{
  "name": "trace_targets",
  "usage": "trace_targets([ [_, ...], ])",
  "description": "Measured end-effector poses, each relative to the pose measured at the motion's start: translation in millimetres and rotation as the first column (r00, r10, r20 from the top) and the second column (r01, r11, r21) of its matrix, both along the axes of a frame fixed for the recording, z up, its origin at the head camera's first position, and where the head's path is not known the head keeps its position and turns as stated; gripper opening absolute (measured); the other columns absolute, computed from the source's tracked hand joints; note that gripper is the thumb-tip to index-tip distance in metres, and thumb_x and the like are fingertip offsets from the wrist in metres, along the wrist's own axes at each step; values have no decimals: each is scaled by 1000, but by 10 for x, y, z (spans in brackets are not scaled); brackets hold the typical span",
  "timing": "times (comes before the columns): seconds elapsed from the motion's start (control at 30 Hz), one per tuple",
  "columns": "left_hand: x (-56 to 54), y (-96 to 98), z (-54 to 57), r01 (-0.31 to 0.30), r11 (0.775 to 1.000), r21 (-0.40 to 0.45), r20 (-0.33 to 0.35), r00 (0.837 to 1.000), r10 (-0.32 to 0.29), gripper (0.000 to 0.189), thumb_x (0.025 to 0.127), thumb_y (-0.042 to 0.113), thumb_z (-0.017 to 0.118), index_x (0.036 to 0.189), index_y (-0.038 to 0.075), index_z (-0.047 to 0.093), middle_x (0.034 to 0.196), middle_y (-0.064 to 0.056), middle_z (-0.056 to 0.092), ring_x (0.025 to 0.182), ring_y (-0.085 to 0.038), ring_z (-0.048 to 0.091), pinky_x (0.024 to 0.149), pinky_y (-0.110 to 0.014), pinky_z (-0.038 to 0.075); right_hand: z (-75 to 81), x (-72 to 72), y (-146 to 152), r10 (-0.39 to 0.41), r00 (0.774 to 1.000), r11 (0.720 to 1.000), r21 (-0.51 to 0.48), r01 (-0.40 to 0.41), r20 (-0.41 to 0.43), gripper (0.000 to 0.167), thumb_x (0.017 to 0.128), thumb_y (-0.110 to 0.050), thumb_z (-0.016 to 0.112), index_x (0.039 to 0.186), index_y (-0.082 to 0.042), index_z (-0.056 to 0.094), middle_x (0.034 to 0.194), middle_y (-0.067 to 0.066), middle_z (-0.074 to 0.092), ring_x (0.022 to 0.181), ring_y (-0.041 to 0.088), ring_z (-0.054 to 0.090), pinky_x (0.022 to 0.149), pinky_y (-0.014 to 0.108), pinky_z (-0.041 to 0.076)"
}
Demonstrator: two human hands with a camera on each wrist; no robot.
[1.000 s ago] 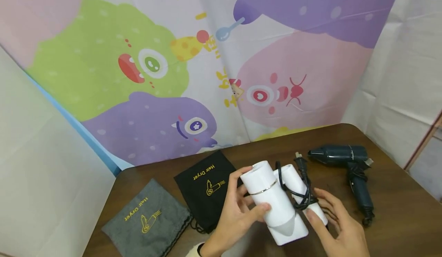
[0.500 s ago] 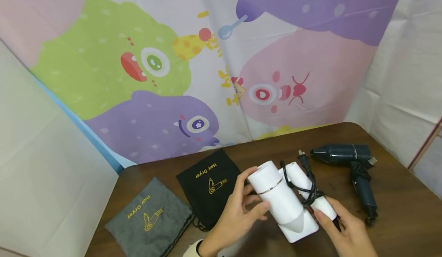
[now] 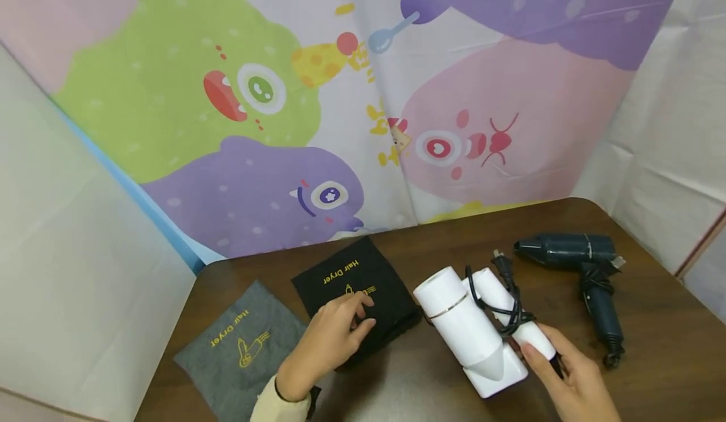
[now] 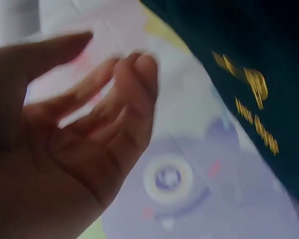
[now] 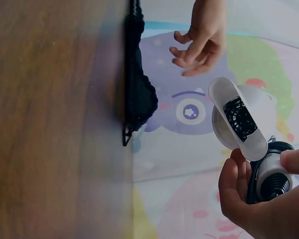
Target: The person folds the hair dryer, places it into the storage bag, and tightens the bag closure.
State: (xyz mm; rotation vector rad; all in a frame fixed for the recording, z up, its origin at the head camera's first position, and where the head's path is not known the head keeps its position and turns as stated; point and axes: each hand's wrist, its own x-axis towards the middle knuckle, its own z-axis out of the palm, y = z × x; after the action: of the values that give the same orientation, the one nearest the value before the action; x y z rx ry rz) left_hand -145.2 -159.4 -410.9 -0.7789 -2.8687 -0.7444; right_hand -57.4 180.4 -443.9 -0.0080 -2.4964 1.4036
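My right hand (image 3: pixel 573 371) grips the handle of a white hair dryer (image 3: pixel 462 327), its thumb on the near side and its fingers behind. A black cord (image 3: pixel 513 318) with a two-pin plug is wound about that handle. In the right wrist view the dryer (image 5: pixel 239 119) is seen end-on, off the table. My left hand (image 3: pixel 331 334) hovers over a black drawstring pouch (image 3: pixel 363 264) printed "Hair Dryer"; its fingers are loosely bent around nothing. The left wrist view shows the hand (image 4: pixel 89 119) without any object, with the black pouch (image 4: pixel 259 74) beyond it.
A grey pouch (image 3: pixel 227 340) with the same gold print lies on the left of the brown wooden table (image 3: pixel 408 378). On the right lies a dark hair dryer (image 3: pixel 567 252) with its cord wrapped. A cartoon-printed cloth (image 3: pixel 340 126) hangs behind the table.
My left hand has come off the white hair dryer and moved left over the black pouch. The right hand keeps hold of the dryer, which has shifted slightly right in view.
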Motion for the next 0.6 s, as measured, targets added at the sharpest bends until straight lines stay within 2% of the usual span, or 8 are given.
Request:
trace_targets([
  [0.07,-51,-120,5,-5,999,-46,48,999,7,15,91,19,75,102,11,68,81,5,60,67,-4,54,60,-23,48,-19,-5,-17,5,1000,1000,-11,-5,16,30,101,-20,62,127,-6,63,120,16,67,100,-12,54,74,7,46],
  [0.13,-83,-204,-12,1,996,-94,128,992,12,17,90,24,75,96,10,68,83,3,60,69,-7,55,61,-26,48,-34,-9,-25,6,999,1000,-9,-6,35,30,101,-22,61,127,-7,63,121,16,67,100,-13,53,73,8,46],
  [0.27,-95,-212,-148,9,979,-203,281,959,49,31,86,36,79,97,10,65,93,-2,61,76,-12,56,66,-32,50,-62,-24,-27,6,996,1000,7,-7,92,33,101,-28,60,128,-8,63,122,14,67,99,-13,52,72,11,47],
  [0.33,-95,-152,-250,15,966,-259,279,959,60,38,84,37,81,102,8,64,97,-6,60,79,-16,57,68,-34,51,-79,-34,-24,15,993,1000,0,-15,115,35,101,-29,60,128,-8,63,121,14,67,99,-12,53,73,12,47],
  [0.4,-93,-86,-340,32,957,-287,262,964,46,36,84,34,81,100,7,63,94,-6,57,78,-18,56,67,-34,50,-103,-44,-17,27,992,1000,-7,-27,126,35,101,-29,60,128,-6,63,121,14,67,99,-11,53,73,11,47],
  [0.5,-100,-38,-423,64,961,-270,248,969,5,27,87,25,79,89,9,57,82,-2,52,70,-14,53,60,-29,46,-139,-66,-3,52,990,999,-20,-50,131,37,102,-28,59,129,-3,63,123,16,66,101,-13,51,75,9,46],
  [0.6,-115,-65,-437,113,977,-183,318,947,-50,31,91,19,74,76,14,48,67,5,44,56,-7,45,52,-22,37,-174,-92,13,76,988,997,-26,-74,136,38,102,-28,59,129,-2,62,125,16,65,104,-14,50,77,9,46],
])
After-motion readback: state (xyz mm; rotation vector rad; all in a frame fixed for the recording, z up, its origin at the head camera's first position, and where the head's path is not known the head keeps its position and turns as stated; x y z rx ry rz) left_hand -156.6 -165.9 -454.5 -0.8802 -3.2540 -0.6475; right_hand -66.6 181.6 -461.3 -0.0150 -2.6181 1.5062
